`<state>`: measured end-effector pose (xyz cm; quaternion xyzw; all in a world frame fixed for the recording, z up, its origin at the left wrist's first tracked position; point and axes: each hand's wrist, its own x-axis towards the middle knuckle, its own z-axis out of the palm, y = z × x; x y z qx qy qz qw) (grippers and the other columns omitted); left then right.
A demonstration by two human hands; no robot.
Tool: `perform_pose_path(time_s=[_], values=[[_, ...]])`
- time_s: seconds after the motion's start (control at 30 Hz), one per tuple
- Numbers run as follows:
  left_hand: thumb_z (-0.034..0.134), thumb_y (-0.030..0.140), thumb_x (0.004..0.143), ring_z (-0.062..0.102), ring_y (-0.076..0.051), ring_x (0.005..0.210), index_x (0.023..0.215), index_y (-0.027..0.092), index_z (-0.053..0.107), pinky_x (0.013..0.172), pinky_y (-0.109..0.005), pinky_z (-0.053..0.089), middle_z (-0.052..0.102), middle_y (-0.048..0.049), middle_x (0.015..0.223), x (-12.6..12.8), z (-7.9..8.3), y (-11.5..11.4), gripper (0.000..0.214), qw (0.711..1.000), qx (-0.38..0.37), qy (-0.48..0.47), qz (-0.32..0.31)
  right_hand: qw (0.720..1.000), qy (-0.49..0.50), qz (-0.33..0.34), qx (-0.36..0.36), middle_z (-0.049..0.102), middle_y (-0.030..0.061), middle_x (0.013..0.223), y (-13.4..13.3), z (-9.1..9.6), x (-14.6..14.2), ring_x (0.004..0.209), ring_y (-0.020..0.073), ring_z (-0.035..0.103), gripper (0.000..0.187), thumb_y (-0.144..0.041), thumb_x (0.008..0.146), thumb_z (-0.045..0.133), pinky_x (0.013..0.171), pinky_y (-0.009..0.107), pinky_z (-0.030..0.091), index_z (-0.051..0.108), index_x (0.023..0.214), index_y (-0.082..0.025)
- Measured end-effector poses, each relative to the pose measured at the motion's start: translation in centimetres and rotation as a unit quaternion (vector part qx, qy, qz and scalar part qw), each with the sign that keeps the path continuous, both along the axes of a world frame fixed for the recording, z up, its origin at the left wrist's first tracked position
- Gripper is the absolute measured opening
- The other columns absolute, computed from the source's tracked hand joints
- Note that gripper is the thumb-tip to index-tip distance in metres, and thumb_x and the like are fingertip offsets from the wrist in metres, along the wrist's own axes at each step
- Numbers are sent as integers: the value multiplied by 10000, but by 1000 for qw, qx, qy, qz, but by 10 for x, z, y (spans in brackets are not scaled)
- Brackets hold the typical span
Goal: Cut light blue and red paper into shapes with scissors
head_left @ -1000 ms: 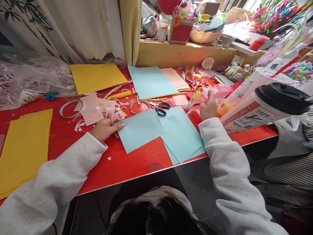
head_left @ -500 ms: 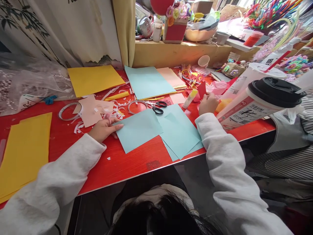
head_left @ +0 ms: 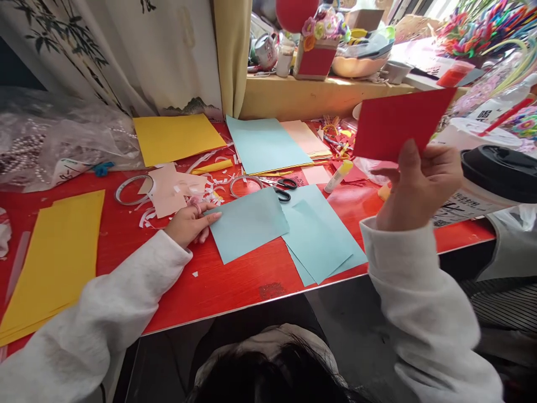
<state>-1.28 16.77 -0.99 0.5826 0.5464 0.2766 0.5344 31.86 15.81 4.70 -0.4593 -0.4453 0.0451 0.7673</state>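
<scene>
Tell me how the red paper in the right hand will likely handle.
The red paper is probably fairly stiff: it stays nearly flat though the right hand grips it near its lower edge. It is likely light, since that one hand holds it up.

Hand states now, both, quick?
Left hand: closed on the edge of a light blue sheet.
Right hand: closed, holding a red sheet up above the table.
</scene>
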Motion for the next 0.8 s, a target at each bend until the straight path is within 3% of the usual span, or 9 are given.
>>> perform_pose_path(time_s=[0.07,0.23,0.37,0.47,0.57,0.7,0.8], values=[[562,353,762,417,-83,305,1026,120,517,351,-166,325,490,56,331,2,2,-2,355,1000,-7,3,2,981,68,148,-107,603,5,728,-16,14,-16,562,88,604,107,-223,729,601,503,220,513,528,789,-173],[576,309,750,514,-115,367,1137,83,484,399,-193,410,557,31,387,6,4,-5,458,1000,-1,-24,-14,888,96,335,-299,637,-27,651,-31,20,-48,538,119,640,218,-219,691,658,500,233,556,515,855,-202],[597,311,734,553,-127,398,1127,99,481,424,-210,453,583,29,418,6,-1,-5,462,998,6,-57,-29,791,61,422,-439,644,4,697,-21,7,-76,579,149,664,178,-278,783,585,480,245,556,424,781,-202],[598,320,727,593,-150,438,1138,92,462,446,-239,492,614,13,472,5,-4,-3,489,994,9,-98,-38,746,75,446,-489,616,-18,701,-13,-10,-103,558,135,660,175,-251,839,511,482,241,551,354,772,-210],[632,290,678,633,-165,525,1153,97,455,463,-251,517,643,4,576,5,-3,-2,543,990,14,-138,-32,728,74,458,-505,587,-33,697,-8,-31,-125,538,125,654,190,-282,876,448,462,225,533,298,778,-217],[674,235,614,650,-173,639,1148,125,456,510,-274,547,671,-32,794,6,-1,-2,587,988,11,-151,-18,739,41,460,-491,537,-76,605,-4,-52,-138,482,127,633,214,-339,884,416,422,224,512,258,791,-228],[684,272,617,642,-173,617,1082,127,497,503,-283,547,657,-29,778,6,-2,-2,521,988,21,-152,-6,739,27,462,-490,503,-95,545,-3,-57,-137,455,140,622,227,-363,871,427,395,227,499,257,798,-231]])
